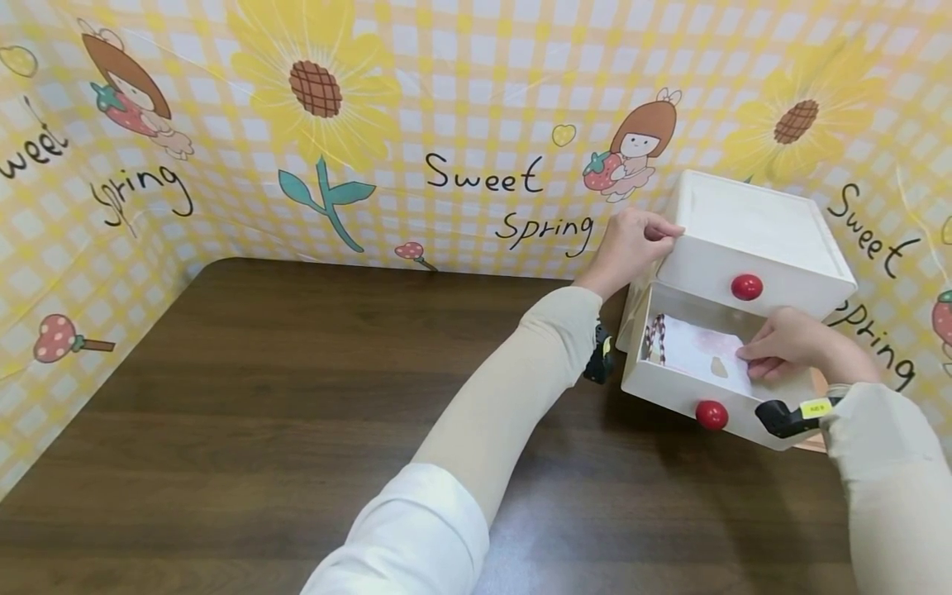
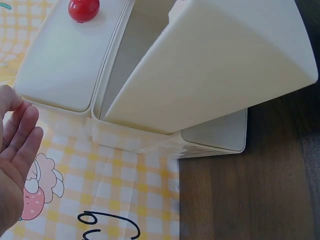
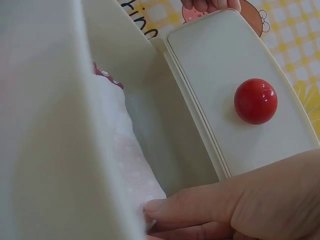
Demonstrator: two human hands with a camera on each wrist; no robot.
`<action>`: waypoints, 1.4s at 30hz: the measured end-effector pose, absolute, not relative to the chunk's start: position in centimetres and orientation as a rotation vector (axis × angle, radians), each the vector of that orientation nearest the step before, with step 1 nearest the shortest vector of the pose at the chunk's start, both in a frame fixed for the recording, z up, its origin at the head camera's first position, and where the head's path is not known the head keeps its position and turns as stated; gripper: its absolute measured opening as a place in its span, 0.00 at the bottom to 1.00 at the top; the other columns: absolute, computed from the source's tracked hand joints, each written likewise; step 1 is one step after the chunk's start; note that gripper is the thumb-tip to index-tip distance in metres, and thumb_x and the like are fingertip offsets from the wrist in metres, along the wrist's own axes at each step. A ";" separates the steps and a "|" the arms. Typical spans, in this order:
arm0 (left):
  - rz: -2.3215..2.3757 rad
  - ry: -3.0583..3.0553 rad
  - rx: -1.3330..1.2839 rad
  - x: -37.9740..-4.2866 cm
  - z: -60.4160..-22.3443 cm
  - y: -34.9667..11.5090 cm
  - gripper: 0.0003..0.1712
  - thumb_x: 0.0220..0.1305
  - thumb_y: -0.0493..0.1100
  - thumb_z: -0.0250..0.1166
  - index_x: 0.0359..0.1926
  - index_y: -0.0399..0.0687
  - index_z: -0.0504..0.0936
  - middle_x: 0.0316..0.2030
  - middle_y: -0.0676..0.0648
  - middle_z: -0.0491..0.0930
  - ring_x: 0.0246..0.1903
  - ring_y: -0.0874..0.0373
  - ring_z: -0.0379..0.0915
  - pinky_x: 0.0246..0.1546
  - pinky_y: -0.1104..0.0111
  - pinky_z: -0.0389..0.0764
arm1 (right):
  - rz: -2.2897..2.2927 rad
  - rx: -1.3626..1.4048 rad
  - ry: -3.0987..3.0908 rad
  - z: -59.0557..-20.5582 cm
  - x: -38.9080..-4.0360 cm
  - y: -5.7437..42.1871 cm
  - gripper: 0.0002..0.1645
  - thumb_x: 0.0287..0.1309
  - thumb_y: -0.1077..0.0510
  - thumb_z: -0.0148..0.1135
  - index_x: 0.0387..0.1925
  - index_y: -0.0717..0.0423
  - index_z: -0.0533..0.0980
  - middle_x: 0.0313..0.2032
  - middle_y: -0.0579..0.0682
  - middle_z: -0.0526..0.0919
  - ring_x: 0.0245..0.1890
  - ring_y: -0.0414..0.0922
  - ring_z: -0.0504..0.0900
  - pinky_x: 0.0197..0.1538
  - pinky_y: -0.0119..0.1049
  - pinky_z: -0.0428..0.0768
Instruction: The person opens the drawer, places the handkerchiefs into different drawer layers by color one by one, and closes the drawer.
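A white drawer cabinet (image 1: 759,223) with red knobs stands at the right; its lower drawer (image 1: 669,382) is pulled out. In that drawer lies a folded white cloth (image 1: 687,347) with a pale pink print and a beige patch. A brown-and-white twisted cord (image 1: 655,339) runs along the cloth's left side. My right hand (image 1: 792,343) reaches in and pinches the cloth's right edge; in the right wrist view the thumb lies on the cloth (image 3: 132,165). My left hand (image 1: 628,244) touches the cabinet's upper left edge with its fingertips, the other fingers slightly bent.
The upper drawer, with its red knob (image 1: 747,287), is closed. A dark wooden table (image 1: 297,413) stretches to the left. Behind hangs a yellow checked cloth backdrop (image 1: 476,99) with flowers and lettering. The pulled-out drawer's front bears another red knob (image 1: 711,415).
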State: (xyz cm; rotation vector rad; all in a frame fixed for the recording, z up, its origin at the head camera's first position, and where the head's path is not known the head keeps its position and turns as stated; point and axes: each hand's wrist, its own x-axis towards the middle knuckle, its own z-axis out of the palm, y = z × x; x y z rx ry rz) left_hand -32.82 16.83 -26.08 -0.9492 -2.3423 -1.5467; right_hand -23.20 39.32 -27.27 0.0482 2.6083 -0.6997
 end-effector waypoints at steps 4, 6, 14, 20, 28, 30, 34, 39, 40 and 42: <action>-1.531 -2.338 -0.955 -32.9 -26.2 16.8 0.09 0.57 0.34 0.62 0.39 0.42 0.85 0.37 0.50 0.83 0.30 0.68 0.73 0.31 0.85 0.71 | -0.656 0.031 2.636 -27.3 -23.0 39.2 0.13 0.56 0.59 0.61 0.28 0.70 0.80 0.15 0.49 0.78 0.18 0.44 0.77 0.24 0.29 0.73; -1.531 -2.333 -0.957 -32.9 -26.2 16.8 0.09 0.57 0.34 0.62 0.39 0.41 0.85 0.37 0.50 0.83 0.29 0.68 0.73 0.31 0.85 0.71 | -0.633 0.012 2.656 -27.1 -22.8 39.1 0.13 0.55 0.60 0.61 0.27 0.69 0.80 0.15 0.49 0.78 0.19 0.44 0.78 0.24 0.29 0.74; -1.532 -2.324 -0.959 -32.9 -26.2 16.9 0.09 0.57 0.34 0.63 0.40 0.41 0.85 0.37 0.50 0.83 0.30 0.67 0.73 0.31 0.84 0.71 | -0.682 -0.021 2.673 -26.0 -22.0 38.9 0.15 0.56 0.62 0.59 0.33 0.76 0.78 0.20 0.51 0.80 0.22 0.44 0.79 0.28 0.32 0.79; -1.538 -2.302 -0.958 -32.9 -26.3 16.8 0.09 0.57 0.34 0.63 0.40 0.41 0.85 0.38 0.49 0.83 0.30 0.67 0.73 0.31 0.85 0.71 | -0.741 -0.037 2.689 -25.4 -21.1 38.6 0.22 0.57 0.59 0.60 0.40 0.80 0.75 0.25 0.53 0.82 0.26 0.47 0.81 0.32 0.35 0.81; -1.567 -2.284 -0.970 -32.9 -26.3 16.9 0.09 0.57 0.33 0.63 0.39 0.40 0.85 0.37 0.49 0.83 0.30 0.67 0.74 0.31 0.85 0.71 | -0.685 -0.113 2.787 -24.5 -19.7 37.8 0.20 0.56 0.59 0.61 0.38 0.77 0.77 0.25 0.53 0.82 0.26 0.45 0.81 0.32 0.35 0.81; -1.575 -2.292 -0.968 -33.0 -26.3 16.9 0.09 0.57 0.33 0.63 0.40 0.41 0.85 0.37 0.49 0.83 0.31 0.67 0.74 0.31 0.85 0.71 | -0.670 -0.152 2.808 -24.3 -19.4 37.5 0.19 0.56 0.59 0.62 0.37 0.77 0.77 0.25 0.53 0.82 0.25 0.44 0.81 0.32 0.36 0.81; -1.576 -2.300 -0.961 -33.0 -26.3 16.9 0.09 0.57 0.34 0.63 0.40 0.41 0.85 0.37 0.50 0.83 0.31 0.68 0.74 0.32 0.85 0.71 | -0.642 -0.182 2.846 -23.8 -18.8 36.7 0.19 0.56 0.59 0.61 0.37 0.77 0.77 0.26 0.55 0.83 0.26 0.45 0.81 0.32 0.38 0.81; -1.571 -2.300 -0.961 -33.0 -26.3 16.9 0.09 0.57 0.34 0.63 0.40 0.41 0.85 0.37 0.50 0.83 0.31 0.68 0.74 0.32 0.85 0.71 | -0.607 -0.268 2.880 -23.4 -17.8 35.8 0.16 0.56 0.59 0.62 0.37 0.73 0.78 0.26 0.54 0.83 0.26 0.45 0.82 0.32 0.38 0.81; -1.571 -2.299 -0.962 -33.0 -26.3 16.9 0.09 0.57 0.34 0.63 0.40 0.41 0.85 0.37 0.50 0.83 0.31 0.68 0.74 0.32 0.85 0.71 | -0.592 -0.288 2.895 -23.4 -17.5 35.7 0.15 0.56 0.59 0.62 0.37 0.72 0.79 0.26 0.53 0.83 0.26 0.44 0.82 0.32 0.36 0.81; -1.575 -2.299 -0.963 -33.0 -26.3 16.9 0.09 0.57 0.34 0.63 0.40 0.41 0.85 0.37 0.50 0.83 0.31 0.68 0.74 0.32 0.85 0.71 | -0.578 -0.341 2.922 -23.4 -17.1 35.4 0.13 0.55 0.61 0.62 0.36 0.71 0.79 0.26 0.52 0.83 0.24 0.41 0.82 0.30 0.33 0.80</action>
